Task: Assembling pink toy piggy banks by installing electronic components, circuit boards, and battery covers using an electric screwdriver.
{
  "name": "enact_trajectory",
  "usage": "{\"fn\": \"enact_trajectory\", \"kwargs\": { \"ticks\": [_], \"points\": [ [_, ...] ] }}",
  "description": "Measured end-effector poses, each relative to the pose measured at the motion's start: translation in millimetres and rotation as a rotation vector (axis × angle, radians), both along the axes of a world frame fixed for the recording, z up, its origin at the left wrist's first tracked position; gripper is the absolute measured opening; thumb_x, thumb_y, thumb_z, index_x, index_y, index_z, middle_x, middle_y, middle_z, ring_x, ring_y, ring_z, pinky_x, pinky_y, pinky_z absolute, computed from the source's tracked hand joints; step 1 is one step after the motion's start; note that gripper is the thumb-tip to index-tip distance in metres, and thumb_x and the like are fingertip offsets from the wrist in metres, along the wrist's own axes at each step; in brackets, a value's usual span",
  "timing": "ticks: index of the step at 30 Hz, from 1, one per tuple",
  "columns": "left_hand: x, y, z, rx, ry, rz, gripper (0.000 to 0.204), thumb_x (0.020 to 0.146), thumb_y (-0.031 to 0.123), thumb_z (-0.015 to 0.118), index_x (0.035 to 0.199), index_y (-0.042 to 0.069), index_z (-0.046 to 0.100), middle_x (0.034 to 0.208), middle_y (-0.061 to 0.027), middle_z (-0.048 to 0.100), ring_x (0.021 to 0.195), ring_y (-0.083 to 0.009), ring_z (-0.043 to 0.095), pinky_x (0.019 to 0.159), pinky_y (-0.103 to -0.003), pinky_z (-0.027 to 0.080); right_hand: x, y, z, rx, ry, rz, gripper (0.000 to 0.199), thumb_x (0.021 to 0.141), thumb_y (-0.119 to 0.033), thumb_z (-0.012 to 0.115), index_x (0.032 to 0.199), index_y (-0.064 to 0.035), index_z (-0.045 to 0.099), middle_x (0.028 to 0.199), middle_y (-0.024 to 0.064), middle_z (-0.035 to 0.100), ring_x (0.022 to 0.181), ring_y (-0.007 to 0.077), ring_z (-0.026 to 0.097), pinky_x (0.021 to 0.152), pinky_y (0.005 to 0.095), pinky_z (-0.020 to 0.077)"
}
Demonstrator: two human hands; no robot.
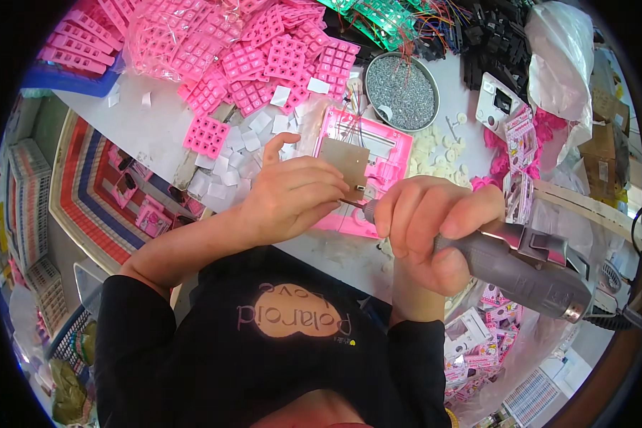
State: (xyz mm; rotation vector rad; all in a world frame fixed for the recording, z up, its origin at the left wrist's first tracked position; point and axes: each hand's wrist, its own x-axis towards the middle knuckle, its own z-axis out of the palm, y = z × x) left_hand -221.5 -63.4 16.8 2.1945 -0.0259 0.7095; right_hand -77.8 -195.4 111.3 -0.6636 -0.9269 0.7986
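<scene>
My right hand [435,228] is wrapped round a grey electric screwdriver [524,274]. Its nose and thin bit point left, toward the fingertips of my left hand [292,192]. Those fingertips are pinched together at the bit's end, and what lies between them is hidden; the little finger sticks up, away from the rest. Beside them, a flat brown circuit board [346,162] rests on an open pink plastic casing [389,160]. Thin wires run from the casing's far end. My left hand covers part of the casing.
A round metal tin of small screws [403,93] stands behind the casing. Pink keypad pieces [285,60] heap at the far left, with white paper squares [253,139] scattered before them. Cream plastic parts [439,160] lie right of the casing. A white toy shell [496,103] sits far right.
</scene>
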Motion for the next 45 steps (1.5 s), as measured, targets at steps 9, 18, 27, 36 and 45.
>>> {"fn": "enact_trajectory", "kwargs": {
  "ticks": [9,18,27,36,45],
  "points": [
    [-1,-2,-5,-0.074,-0.051,0.027,0.020,0.075,0.003,0.076,0.091,0.013,0.068,0.100,0.0001,0.072,0.097,-0.0189,0.068,0.098,-0.047,0.029,-4,1,4,-0.020,0.010,-0.029,0.029,0.089,-0.017,0.072,0.098,-0.0090,0.046,0.066,0.0048,0.053,0.056,0.0169,0.050,0.057,0.0360,0.0455],
    [-1,2,-1,-0.083,-0.088,0.032,0.021,0.075,0.004,0.078,0.093,0.013,0.069,0.100,0.0004,0.072,0.089,-0.0169,0.066,0.096,-0.044,0.031,-5,3,8,-0.014,0.040,-0.041,0.030,0.088,-0.018,0.073,0.097,-0.0098,0.045,0.064,0.0041,0.052,0.054,0.0170,0.050,0.055,0.0352,0.0445],
    [-2,3,-4,-0.017,-0.166,0.088,0.025,0.073,0.004,0.080,0.094,0.013,0.069,0.100,0.0001,0.073,0.082,-0.0154,0.066,0.090,-0.042,0.034,-9,6,8,-0.041,0.002,-0.075,0.032,0.088,-0.020,0.073,0.099,-0.0105,0.045,0.064,0.0044,0.052,0.055,0.0173,0.050,0.057,0.0361,0.0465],
    [1,5,-1,-0.044,-0.165,0.074,0.025,0.073,0.005,0.080,0.094,0.014,0.070,0.101,0.0002,0.073,0.082,-0.0150,0.066,0.089,-0.041,0.034,-8,4,11,0.007,-0.004,-0.099,0.034,0.087,-0.021,0.075,0.100,-0.0118,0.044,0.065,0.0033,0.053,0.054,0.0181,0.051,0.059,0.0372,0.0474],
    [-1,5,3,-0.022,-0.144,0.081,0.024,0.074,0.004,0.079,0.095,0.013,0.070,0.103,0.0005,0.073,0.081,-0.0146,0.067,0.090,-0.042,0.034,-7,6,9,0.021,0.029,-0.078,0.033,0.088,-0.022,0.074,0.099,-0.0119,0.045,0.064,0.0037,0.052,0.053,0.0180,0.050,0.056,0.0362,0.0450]
  ]
}}
